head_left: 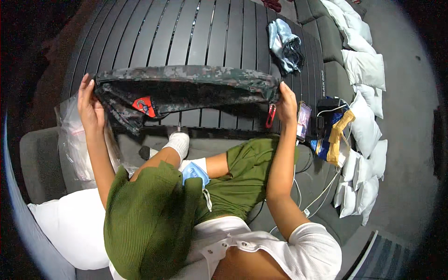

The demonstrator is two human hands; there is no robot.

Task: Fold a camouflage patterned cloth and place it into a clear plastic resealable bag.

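The left hand (pixel 92 108) and right hand (pixel 288 103) are holding the camouflage cloth (pixel 186 73) by its ends, fingers partly bent around the edges, before the slatted table (pixel 200 37). Its long axis is running left-right, the red patch (pixel 143 107) facing up near the left. They seem to be spreading it; next would be calling for even tension.

A pale-blue cloth (pixel 285 45) lies near the right edge of the black table (pixel 200 42); past its near right corner sits a blue-and-gold packet (pixel 337 140), by the near left one a clear plastic bag (pixel 77 144); white pillows (pixel 363 121) line the grey sofa (pixel 329 37)
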